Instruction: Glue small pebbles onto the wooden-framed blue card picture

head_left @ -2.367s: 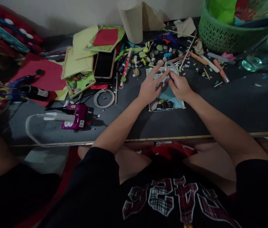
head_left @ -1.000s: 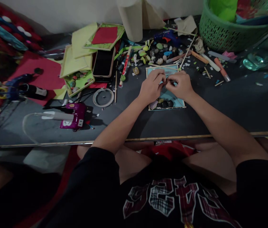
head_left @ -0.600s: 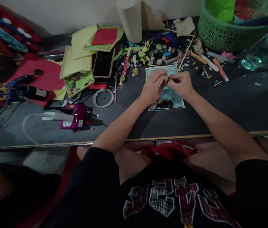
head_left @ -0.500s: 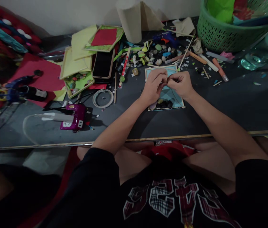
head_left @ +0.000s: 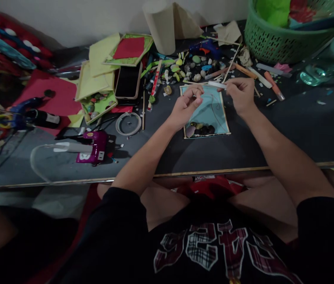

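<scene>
A blue panel (head_left: pixel 211 112) framed with thin pale sticks lies on the dark table, with fine curling lines drawn or laid on it. Dark and yellowish stones (head_left: pixel 204 129) sit along its near edge, beside a pale purple one. Over the panel's left part, my left hand (head_left: pixel 186 105) has loosely bent fingers, apart from the thumb, with nothing visible between them. My right hand (head_left: pixel 240 94) is closed at the panel's upper right corner, pinching one end of a slim white piece (head_left: pixel 217 84) that points left above the top edge.
Loose stones (head_left: pixel 196 67) and a blue glue gun (head_left: pixel 205 48) lie behind the panel. A green basket (head_left: pixel 276 45) and clear bottle (head_left: pixel 317 71) stand right. Leftward are a tape ring (head_left: pixel 128 124), a phone (head_left: pixel 128 81), a purple plug adapter (head_left: pixel 96 148) and yellow-green panels (head_left: pixel 96 85).
My hands, earlier together over the panel, are now apart. The right one has moved right and up and now shows a white piece. The left has shifted slightly left, its fingers loosened.
</scene>
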Action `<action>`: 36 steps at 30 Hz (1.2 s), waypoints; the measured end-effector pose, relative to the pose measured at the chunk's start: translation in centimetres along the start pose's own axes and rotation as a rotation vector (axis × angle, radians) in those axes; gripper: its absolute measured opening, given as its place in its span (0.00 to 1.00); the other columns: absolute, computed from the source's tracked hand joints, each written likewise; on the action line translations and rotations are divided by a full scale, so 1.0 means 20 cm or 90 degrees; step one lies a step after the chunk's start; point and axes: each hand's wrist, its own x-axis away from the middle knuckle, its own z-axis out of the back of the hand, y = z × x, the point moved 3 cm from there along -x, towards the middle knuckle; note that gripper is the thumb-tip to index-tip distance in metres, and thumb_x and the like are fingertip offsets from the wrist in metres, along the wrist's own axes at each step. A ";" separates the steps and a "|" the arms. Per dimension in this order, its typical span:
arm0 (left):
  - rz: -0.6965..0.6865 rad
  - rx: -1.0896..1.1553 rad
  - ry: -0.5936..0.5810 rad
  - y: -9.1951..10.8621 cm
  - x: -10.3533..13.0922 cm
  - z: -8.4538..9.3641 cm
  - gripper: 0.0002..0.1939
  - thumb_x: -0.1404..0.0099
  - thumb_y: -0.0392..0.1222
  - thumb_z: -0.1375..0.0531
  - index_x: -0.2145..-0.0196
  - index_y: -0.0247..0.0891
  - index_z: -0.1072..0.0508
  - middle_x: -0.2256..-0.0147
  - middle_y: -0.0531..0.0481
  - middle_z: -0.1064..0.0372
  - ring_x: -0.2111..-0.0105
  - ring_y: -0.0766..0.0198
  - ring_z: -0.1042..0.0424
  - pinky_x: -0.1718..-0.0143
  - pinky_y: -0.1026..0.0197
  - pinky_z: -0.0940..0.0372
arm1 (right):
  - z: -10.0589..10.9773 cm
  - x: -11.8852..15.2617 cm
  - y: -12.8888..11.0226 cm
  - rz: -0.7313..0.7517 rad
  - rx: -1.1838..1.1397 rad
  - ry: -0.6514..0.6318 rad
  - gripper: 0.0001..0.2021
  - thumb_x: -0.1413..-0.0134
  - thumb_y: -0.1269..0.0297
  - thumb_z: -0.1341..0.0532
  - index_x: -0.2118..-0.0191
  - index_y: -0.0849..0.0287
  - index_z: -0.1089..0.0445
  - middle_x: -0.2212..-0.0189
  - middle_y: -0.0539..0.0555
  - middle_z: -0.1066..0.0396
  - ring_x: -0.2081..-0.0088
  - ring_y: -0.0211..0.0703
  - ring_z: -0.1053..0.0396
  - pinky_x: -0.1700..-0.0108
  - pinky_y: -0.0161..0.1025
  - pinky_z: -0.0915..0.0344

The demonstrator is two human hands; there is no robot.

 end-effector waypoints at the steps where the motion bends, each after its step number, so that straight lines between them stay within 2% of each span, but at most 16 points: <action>1: 0.018 0.022 -0.001 -0.03 0.00 0.00 0.25 0.34 0.69 0.46 0.64 0.42 0.35 0.56 0.48 0.34 0.50 0.58 0.31 0.47 0.52 0.36 | 0.03 0.00 0.00 0.037 0.083 0.035 0.12 0.45 0.58 0.41 0.75 0.57 0.28 0.82 0.48 0.40 0.76 0.38 0.39 0.66 0.45 0.35; 3: 0.037 0.061 -0.001 -0.07 0.01 -0.02 0.26 0.36 0.70 0.45 0.63 0.42 0.34 0.57 0.48 0.34 0.51 0.58 0.31 0.48 0.52 0.36 | 0.06 0.00 0.00 0.085 0.256 0.061 0.11 0.47 0.57 0.37 0.75 0.56 0.29 0.80 0.51 0.34 0.67 0.48 0.32 0.54 0.55 0.33; 5: 0.037 0.082 -0.002 -0.09 0.01 -0.03 0.25 0.36 0.69 0.44 0.62 0.42 0.34 0.58 0.49 0.34 0.52 0.59 0.31 0.48 0.53 0.36 | 0.06 0.02 -0.01 0.082 0.368 0.057 0.11 0.47 0.55 0.34 0.73 0.55 0.28 0.73 0.56 0.28 0.56 0.57 0.31 0.45 0.64 0.39; 8: 0.040 0.071 -0.012 -0.08 0.01 -0.03 0.24 0.35 0.68 0.44 0.62 0.43 0.33 0.58 0.49 0.33 0.53 0.60 0.30 0.50 0.55 0.34 | 0.03 0.04 -0.03 0.074 0.379 0.056 0.12 0.44 0.49 0.35 0.64 0.52 0.26 0.56 0.58 0.25 0.46 0.62 0.35 0.40 0.67 0.43; 10: 0.039 0.048 -0.015 -0.06 0.01 -0.02 0.23 0.34 0.67 0.44 0.62 0.43 0.32 0.57 0.48 0.32 0.53 0.60 0.30 0.52 0.57 0.34 | 0.00 0.04 -0.06 0.101 0.314 0.020 0.13 0.42 0.46 0.38 0.61 0.49 0.25 0.51 0.56 0.26 0.45 0.59 0.35 0.39 0.64 0.42; 14: 0.024 -0.010 -0.024 -0.05 0.01 0.00 0.23 0.33 0.66 0.46 0.61 0.42 0.30 0.55 0.47 0.30 0.50 0.58 0.30 0.49 0.54 0.34 | -0.05 0.04 -0.08 0.137 0.143 -0.052 0.19 0.42 0.40 0.41 0.65 0.48 0.23 0.51 0.53 0.25 0.45 0.55 0.31 0.39 0.59 0.38; 17: 0.018 -0.050 -0.029 -0.06 0.00 0.00 0.25 0.33 0.67 0.47 0.60 0.42 0.29 0.54 0.46 0.29 0.49 0.57 0.29 0.46 0.51 0.35 | -0.07 0.04 -0.07 0.121 0.089 -0.051 0.22 0.47 0.36 0.39 0.67 0.49 0.23 0.51 0.54 0.25 0.45 0.55 0.31 0.40 0.58 0.36; 20: 0.019 -0.076 -0.031 -0.07 0.00 0.01 0.27 0.33 0.68 0.47 0.58 0.42 0.28 0.51 0.44 0.29 0.49 0.56 0.29 0.48 0.51 0.33 | -0.07 0.04 -0.06 0.119 0.080 -0.046 0.22 0.51 0.35 0.35 0.69 0.50 0.23 0.51 0.54 0.25 0.44 0.55 0.31 0.39 0.58 0.37; 24: 0.031 -0.083 -0.019 -0.07 0.01 0.01 0.29 0.34 0.69 0.48 0.56 0.42 0.26 0.50 0.43 0.30 0.49 0.56 0.29 0.54 0.54 0.31 | -0.07 0.04 -0.08 0.127 0.071 -0.040 0.20 0.50 0.37 0.35 0.69 0.50 0.24 0.52 0.54 0.25 0.45 0.54 0.31 0.38 0.57 0.38; 27: 0.050 -0.088 0.020 -0.08 0.01 0.02 0.29 0.35 0.70 0.48 0.54 0.43 0.26 0.50 0.44 0.30 0.50 0.56 0.28 0.56 0.56 0.29 | -0.05 0.04 -0.09 0.120 0.068 -0.025 0.19 0.50 0.38 0.35 0.69 0.50 0.24 0.51 0.54 0.26 0.45 0.54 0.32 0.39 0.57 0.37; 31: 0.069 -0.157 0.127 -0.14 0.00 0.13 0.30 0.36 0.71 0.48 0.52 0.45 0.28 0.50 0.44 0.32 0.49 0.54 0.30 0.50 0.51 0.30 | -0.02 0.03 -0.07 0.105 0.087 -0.005 0.16 0.49 0.41 0.34 0.69 0.49 0.25 0.52 0.55 0.27 0.46 0.55 0.32 0.38 0.58 0.38; 34: 0.053 -0.284 0.220 -0.22 0.00 0.28 0.24 0.35 0.67 0.45 0.54 0.47 0.27 0.49 0.44 0.33 0.42 0.50 0.36 0.36 0.43 0.42 | 0.00 0.02 -0.04 0.090 0.125 0.009 0.13 0.48 0.46 0.34 0.68 0.49 0.25 0.53 0.55 0.27 0.47 0.55 0.32 0.37 0.60 0.41; 36: 0.055 -0.346 0.260 -0.27 0.00 0.36 0.22 0.37 0.64 0.40 0.52 0.49 0.28 0.45 0.43 0.35 0.38 0.47 0.42 0.32 0.39 0.50 | -0.01 0.02 -0.02 0.090 0.162 0.006 0.11 0.48 0.48 0.34 0.67 0.49 0.25 0.54 0.55 0.26 0.48 0.56 0.31 0.37 0.62 0.41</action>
